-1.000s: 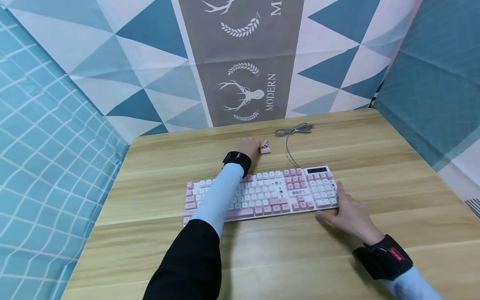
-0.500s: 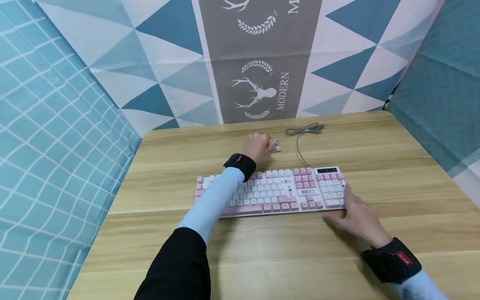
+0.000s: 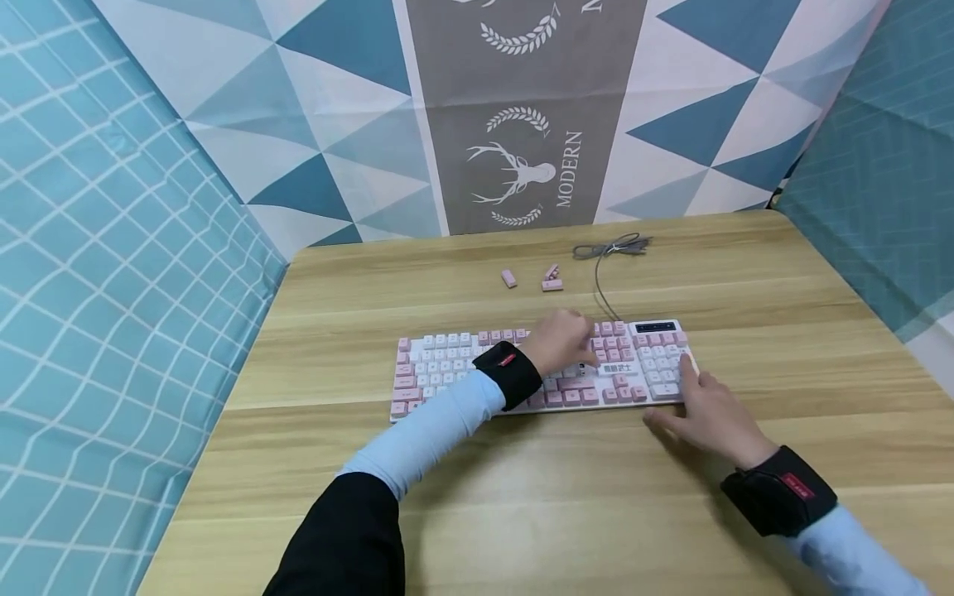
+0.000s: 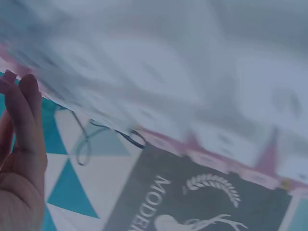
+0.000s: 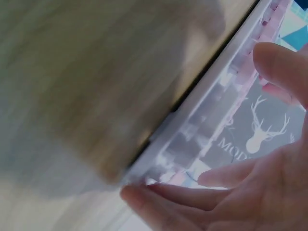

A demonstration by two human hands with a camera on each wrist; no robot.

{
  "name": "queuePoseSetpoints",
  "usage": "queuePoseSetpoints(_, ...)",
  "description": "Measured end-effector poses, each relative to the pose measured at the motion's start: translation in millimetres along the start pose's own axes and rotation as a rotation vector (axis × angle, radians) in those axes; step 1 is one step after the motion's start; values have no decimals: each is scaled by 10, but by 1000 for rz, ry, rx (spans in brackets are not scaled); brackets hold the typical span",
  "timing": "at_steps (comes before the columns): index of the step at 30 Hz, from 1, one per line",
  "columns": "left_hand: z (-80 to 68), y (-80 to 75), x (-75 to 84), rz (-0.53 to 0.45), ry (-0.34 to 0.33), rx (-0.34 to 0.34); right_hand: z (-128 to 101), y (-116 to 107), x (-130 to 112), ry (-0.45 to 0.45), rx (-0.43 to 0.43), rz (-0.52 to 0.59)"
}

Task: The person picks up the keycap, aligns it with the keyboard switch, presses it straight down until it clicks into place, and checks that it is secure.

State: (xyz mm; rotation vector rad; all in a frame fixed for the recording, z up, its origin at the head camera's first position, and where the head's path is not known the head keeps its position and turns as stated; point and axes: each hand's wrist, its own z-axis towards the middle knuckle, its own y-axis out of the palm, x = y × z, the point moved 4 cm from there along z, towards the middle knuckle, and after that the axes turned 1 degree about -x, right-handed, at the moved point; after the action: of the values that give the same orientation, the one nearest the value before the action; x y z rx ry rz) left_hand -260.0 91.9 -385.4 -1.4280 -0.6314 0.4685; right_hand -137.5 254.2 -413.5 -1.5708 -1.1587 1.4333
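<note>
Patterned cloth is hung behind the wooden table (image 3: 745,281). At its middle the pink keyboard (image 3: 447,364) is laid. The keys are touched by the left hand (image 3: 562,343), its grip indiscernible; the keyboard's right end is steadied by the right hand (image 3: 708,414), fingers spread. Behind the keyboard, loose keycaps (image 3: 551,284) are seen.

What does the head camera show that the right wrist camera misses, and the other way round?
Only the head view shows the left hand over the middle keys, the loose pink keycaps behind the keyboard, the grey cable and the table. Only the right wrist view shows, blurred and close, the keyboard's side edge. Both show the right hand at the pink keyboard and the deer banner.
</note>
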Motion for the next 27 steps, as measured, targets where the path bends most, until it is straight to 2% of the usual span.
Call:
queuePoseSetpoints(2, -26, 23, 50, 21, -5, -4, -2, -17, -83, -47, 54, -36)
queuePoseSetpoints(6, -71, 63, 98, 93, 16, 36, 11, -5, -331, -205, 172, -98)
queuePoseSetpoints(8, -90, 68, 107, 126, 33, 57, 40, 21, -461, -286, 189, -104)
queuePoseSetpoints(12, -131, 57, 106, 95, 63, 41, 85, 72, -630, -373, 164, -88)
queuePoseSetpoints(16, -171, 15, 104, 51, 77, 14, 113, 102, -681, -387, 156, -82)
queuePoseSetpoints(22, -203, 13, 87, 44, -4, -20, 127, 128, -677, -377, 134, -69)
queuePoseSetpoints(27, -218, 37, 99, 60, -16, -2, 140, 136, -679, -388, 128, -47)
